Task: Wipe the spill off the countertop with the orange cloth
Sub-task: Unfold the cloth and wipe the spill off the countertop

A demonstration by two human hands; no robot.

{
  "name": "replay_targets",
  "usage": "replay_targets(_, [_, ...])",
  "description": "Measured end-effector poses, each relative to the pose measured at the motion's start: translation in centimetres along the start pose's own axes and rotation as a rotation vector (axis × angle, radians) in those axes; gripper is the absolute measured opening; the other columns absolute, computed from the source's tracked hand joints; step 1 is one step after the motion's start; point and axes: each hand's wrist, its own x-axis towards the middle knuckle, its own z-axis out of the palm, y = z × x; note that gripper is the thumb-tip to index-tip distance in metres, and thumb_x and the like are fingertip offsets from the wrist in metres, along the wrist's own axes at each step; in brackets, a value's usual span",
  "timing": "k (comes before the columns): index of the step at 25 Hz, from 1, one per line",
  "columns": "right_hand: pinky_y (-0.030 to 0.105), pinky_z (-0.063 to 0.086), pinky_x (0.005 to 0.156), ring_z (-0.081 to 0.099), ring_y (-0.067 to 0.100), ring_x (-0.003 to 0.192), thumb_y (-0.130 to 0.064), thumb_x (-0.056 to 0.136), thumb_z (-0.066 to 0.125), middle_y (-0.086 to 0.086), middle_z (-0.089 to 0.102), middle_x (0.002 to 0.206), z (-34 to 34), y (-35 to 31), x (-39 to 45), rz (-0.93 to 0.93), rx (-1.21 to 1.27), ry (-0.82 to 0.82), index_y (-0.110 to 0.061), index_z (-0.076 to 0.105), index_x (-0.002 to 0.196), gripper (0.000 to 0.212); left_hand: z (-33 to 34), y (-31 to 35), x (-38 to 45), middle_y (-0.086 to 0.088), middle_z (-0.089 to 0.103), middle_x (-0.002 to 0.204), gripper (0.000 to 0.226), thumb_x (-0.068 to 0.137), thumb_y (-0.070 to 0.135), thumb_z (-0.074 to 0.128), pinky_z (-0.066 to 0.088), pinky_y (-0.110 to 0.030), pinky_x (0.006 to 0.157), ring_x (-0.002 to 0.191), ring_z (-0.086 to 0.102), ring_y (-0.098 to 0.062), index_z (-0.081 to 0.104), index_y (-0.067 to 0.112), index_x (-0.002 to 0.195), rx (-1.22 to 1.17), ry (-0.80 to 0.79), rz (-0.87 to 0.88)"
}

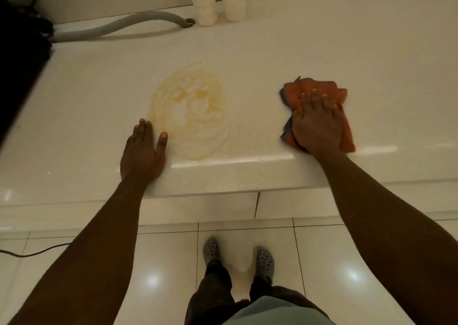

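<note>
A pale brown smeared spill (pixel 190 111) lies on the white countertop (pixel 247 51), reaching down to the front edge. My left hand (pixel 142 151) rests flat on the counter just left of the spill, fingers together and thumb apart, holding nothing. The crumpled orange cloth (pixel 314 89) with a grey underside sits to the right of the spill. My right hand (pixel 318 123) presses flat on top of the cloth, covering its middle. A gap of bare counter separates the cloth from the spill.
A grey corrugated hose (pixel 119 25) runs along the back left to a drain hole (pixel 189 22). Two stacks of white cups (pixel 204 4) stand at the back. A black object (pixel 19 64) borders the left. Below, tiled floor, a thin cable (pixel 34 251) and my feet.
</note>
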Motion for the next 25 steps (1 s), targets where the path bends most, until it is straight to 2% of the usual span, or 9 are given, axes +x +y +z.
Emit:
replay_targets(4, [0.048, 0.009, 0.121, 0.012, 0.030, 0.150, -0.042, 0.099, 0.016, 0.008, 0.015, 0.163, 1.4, -7.0, -3.2, -0.230, -0.010, -0.056, -0.018, 0.017, 0.154, 0.060, -0.5, 0.3, -0.1, -0.002, 0.006, 0.164, 0.074, 0.096, 0.060, 0.012, 0.010, -0.038, 0.121, 0.151, 0.009, -0.020, 0.003, 0.017, 0.154, -0.047, 0.016, -0.019])
replay_targets(7, [0.046, 0.011, 0.120, 0.014, 0.029, 0.150, -0.043, 0.101, 0.018, 0.008, 0.017, 0.162, 1.0, -5.9, -7.8, -0.442, -0.073, -0.096, -0.016, 0.017, 0.154, 0.060, -1.3, -0.7, 1.1, -0.005, 0.010, 0.164, 0.072, 0.098, 0.057, 0.016, 0.011, -0.039, 0.120, 0.150, 0.011, -0.023, 0.004, 0.015, 0.154, -0.079, 0.030, -0.036])
replay_targets(9, [0.046, 0.013, 0.120, 0.018, 0.029, 0.149, -0.044, 0.101, 0.018, 0.009, 0.019, 0.161, 0.6, -4.2, -7.3, -0.378, -0.100, -0.058, -0.016, 0.018, 0.154, 0.060, -1.9, -2.7, 2.5, -0.008, 0.010, 0.163, 0.073, 0.098, 0.058, 0.014, 0.011, -0.040, 0.121, 0.150, 0.011, -0.024, 0.005, 0.012, 0.154, -0.060, 0.025, -0.029])
replay_targets(12, [0.048, 0.008, 0.122, 0.011, 0.028, 0.150, -0.046, 0.099, 0.011, 0.007, 0.013, 0.163, 1.4, -5.2, -3.6, -0.072, -0.043, -0.025, -0.019, 0.012, 0.155, 0.062, -2.4, -5.7, 4.7, -0.008, 0.007, 0.164, 0.073, 0.098, 0.057, 0.013, 0.009, -0.039, 0.122, 0.151, 0.009, -0.023, 0.005, 0.011, 0.154, -0.011, -0.008, -0.014])
replay_targets(13, [0.049, 0.007, 0.122, 0.010, 0.028, 0.150, -0.045, 0.098, 0.009, 0.008, 0.013, 0.163, 2.1, -6.7, -2.1, -0.035, -0.039, -0.004, -0.018, 0.012, 0.155, 0.063, -2.5, -6.3, 5.5, -0.007, 0.006, 0.164, 0.073, 0.098, 0.057, 0.014, 0.009, -0.039, 0.122, 0.151, 0.008, -0.023, 0.004, 0.012, 0.154, -0.012, -0.019, 0.003])
replay_targets(18, [0.050, 0.007, 0.122, 0.010, 0.030, 0.150, -0.041, 0.101, 0.013, 0.011, 0.013, 0.163, 3.5, -15.0, -0.9, -0.050, 0.002, -0.032, -0.015, 0.013, 0.154, 0.060, -2.4, -7.0, 8.9, -0.004, 0.006, 0.164, 0.072, 0.097, 0.058, 0.014, 0.008, -0.037, 0.122, 0.151, 0.007, -0.021, 0.008, 0.015, 0.154, -0.075, -0.016, 0.055])
replay_targets(21, [0.052, 0.010, 0.121, 0.007, 0.034, 0.150, -0.042, 0.100, 0.010, 0.014, 0.010, 0.162, 3.3, -16.3, -7.9, -0.266, -0.076, -0.106, -0.011, 0.011, 0.154, 0.063, -2.1, -6.8, 8.9, -0.004, 0.009, 0.164, 0.071, 0.097, 0.057, 0.012, 0.007, -0.036, 0.122, 0.151, 0.008, -0.020, 0.008, 0.016, 0.154, -0.079, 0.022, 0.045])
replay_targets(23, [0.056, 0.018, 0.118, 0.013, 0.037, 0.149, -0.042, 0.102, 0.016, 0.020, 0.017, 0.160, 2.6, -14.1, -9.9, -0.376, -0.182, -0.120, -0.005, 0.015, 0.153, 0.063, -2.0, -6.8, 8.8, -0.004, 0.009, 0.164, 0.068, 0.099, 0.053, 0.013, 0.006, -0.036, 0.122, 0.151, 0.008, -0.020, 0.007, 0.014, 0.154, -0.070, 0.016, 0.049])
replay_targets(25, [0.055, 0.020, 0.118, 0.021, 0.036, 0.147, -0.040, 0.103, 0.023, 0.019, 0.024, 0.159, 2.5, -11.6, -7.2, -0.181, -0.166, -0.046, -0.007, 0.019, 0.152, 0.060, -2.0, -7.0, 9.1, -0.006, 0.008, 0.164, 0.066, 0.100, 0.049, 0.014, 0.006, -0.036, 0.122, 0.151, 0.007, -0.020, 0.007, 0.012, 0.154, -0.044, 0.003, 0.047])
